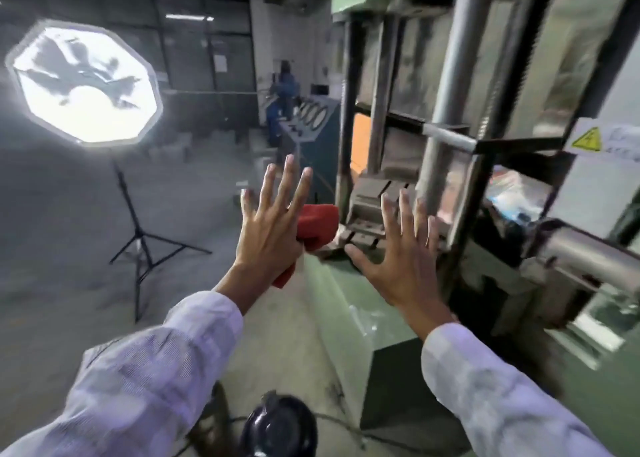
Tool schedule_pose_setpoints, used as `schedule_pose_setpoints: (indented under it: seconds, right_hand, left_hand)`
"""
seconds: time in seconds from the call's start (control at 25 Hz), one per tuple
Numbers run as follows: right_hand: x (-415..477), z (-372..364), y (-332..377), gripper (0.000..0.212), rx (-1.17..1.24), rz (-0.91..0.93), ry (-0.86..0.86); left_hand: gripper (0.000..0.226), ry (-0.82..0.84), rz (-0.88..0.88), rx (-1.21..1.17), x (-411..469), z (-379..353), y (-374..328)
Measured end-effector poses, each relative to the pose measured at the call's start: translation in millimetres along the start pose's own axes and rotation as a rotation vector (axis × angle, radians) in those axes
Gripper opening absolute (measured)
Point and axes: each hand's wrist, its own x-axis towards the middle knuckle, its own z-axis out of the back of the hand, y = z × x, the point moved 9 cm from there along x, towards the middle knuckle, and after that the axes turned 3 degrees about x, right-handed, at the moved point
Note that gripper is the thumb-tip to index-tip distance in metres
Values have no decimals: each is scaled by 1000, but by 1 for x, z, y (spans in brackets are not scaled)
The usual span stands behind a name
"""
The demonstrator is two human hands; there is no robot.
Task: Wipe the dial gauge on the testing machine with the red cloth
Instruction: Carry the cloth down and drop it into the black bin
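Note:
My left hand [273, 228] is raised with its back towards me and its four fingers spread. The red cloth [320, 226] is tucked under its palm; the cloth shows to the right of the hand and below the wrist, and the thumb is hidden. My right hand [398, 252] is held out beside it, fingers apart, holding nothing, just above the green base of the testing machine [349, 304]. The machine's grey columns [450, 86] and dark jaws [367, 214] rise right behind my hands. Several round dial faces [313, 114] sit on a green cabinet farther back.
A bright octagonal studio light [85, 79] on a black tripod [138, 249] stands on the concrete floor at left. A person in blue [285, 89] is by the far cabinet. A yellow warning sticker [587, 140] is on the machine at right. A dark round object [280, 425] lies near my feet.

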Motion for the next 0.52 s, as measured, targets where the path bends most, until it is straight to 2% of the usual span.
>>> schedule_pose_setpoints:
  seconds: [0.12, 0.36, 0.52]
  right_hand:
    - [-9, -100, 35, 105, 47, -6, 132]
    - [-57, -246, 61, 104, 70, -49, 351]
    - [-117, -314, 45, 104, 57, -107, 492]
  left_hand:
    - [105, 93, -13, -82, -37, -72, 51]
    - [102, 305, 21, -129, -108, -191, 107]
    - [68, 517, 40, -134, -178, -276, 112]
